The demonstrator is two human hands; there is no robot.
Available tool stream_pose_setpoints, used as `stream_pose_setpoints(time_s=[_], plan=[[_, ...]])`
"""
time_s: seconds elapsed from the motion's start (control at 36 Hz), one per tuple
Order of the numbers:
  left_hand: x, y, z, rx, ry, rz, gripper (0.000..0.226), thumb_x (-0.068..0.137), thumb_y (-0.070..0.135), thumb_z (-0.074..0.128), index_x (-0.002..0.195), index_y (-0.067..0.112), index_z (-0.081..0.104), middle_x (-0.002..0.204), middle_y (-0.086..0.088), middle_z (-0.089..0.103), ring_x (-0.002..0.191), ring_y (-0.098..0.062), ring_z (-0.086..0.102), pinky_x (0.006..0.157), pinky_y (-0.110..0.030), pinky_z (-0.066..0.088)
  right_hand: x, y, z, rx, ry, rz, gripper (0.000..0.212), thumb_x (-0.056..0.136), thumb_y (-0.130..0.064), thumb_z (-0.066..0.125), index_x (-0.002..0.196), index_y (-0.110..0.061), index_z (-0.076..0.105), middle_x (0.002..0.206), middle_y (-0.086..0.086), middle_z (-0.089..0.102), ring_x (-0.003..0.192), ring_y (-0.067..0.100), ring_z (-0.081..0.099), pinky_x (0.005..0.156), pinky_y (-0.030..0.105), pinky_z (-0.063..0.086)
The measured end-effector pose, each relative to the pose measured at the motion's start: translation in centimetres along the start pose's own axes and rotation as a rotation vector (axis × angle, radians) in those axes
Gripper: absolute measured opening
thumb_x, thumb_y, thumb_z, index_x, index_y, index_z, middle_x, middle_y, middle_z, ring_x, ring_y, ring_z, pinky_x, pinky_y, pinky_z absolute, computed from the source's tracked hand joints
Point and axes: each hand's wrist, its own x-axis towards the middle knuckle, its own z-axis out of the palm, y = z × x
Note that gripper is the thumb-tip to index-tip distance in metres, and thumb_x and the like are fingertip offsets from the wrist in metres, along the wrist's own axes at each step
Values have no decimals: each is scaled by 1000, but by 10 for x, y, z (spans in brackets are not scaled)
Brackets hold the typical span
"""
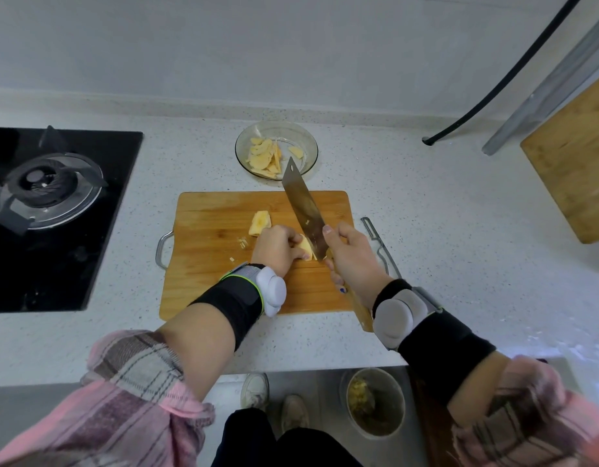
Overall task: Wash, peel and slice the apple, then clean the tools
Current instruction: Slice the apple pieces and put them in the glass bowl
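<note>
The right hand (350, 254) is wrapped round the wooden handle of the big knife (305, 210), with one finger up by the blade, likely to keep it steady. The blade points away from the person and its edge sits on the apple piece (306, 248) near the middle of the cutting board (204, 237). The left hand (278, 249) has its fingers curled over that piece and pins it down so it will not slide. The fingertips look tucked in, away from the edge, though the hand hides much of the piece, so I cannot tell how much is left to cut.

Another peeled chunk (259, 223) waits on the board just behind the left hand, close by for its turn. The glass bowl (308, 136) stands on the bench (459, 214) right past the far edge of the board (a short trip for each new batch), and it already holds thin apple slices (262, 156). The peeler (380, 247) lies on the bench beside the board's right side, out of the way now that the peeling looks done.

So the slicing is well along, and the washing of the tools comes later.

I can read no words or labels on anything here.
</note>
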Motion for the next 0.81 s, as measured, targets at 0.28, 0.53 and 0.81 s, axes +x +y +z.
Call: stream_pose_setpoints(time_s=[0.28,0.53,0.81], plan=[[0,2,-3,41,-10,9,28,71,18,82,90,1,70,92,-11,70,89,-26,62,78,-29,46,4,4,7,7,-5,49,36,103,-38,46,75,-18,36,57,1,41,55,23,38,40,27,32],[-1,0,-1,51,-5,17,33,70,18,82,96,2,72,95,-13,70,90,-28,63,81,-35,49,13,13,16,-43,-7,38,35,103,-37,44,75,-17,37,57,5,41,43,16,36,40,27,33],[-3,1,-2,42,-12,29,31,71,20,81,94,1,72,90,-7,65,89,-27,62,80,-32,47,12,14,13,-44,16,56,36,102,-40,45,73,-19,38,57,4,44,43,16,38,40,27,34]])
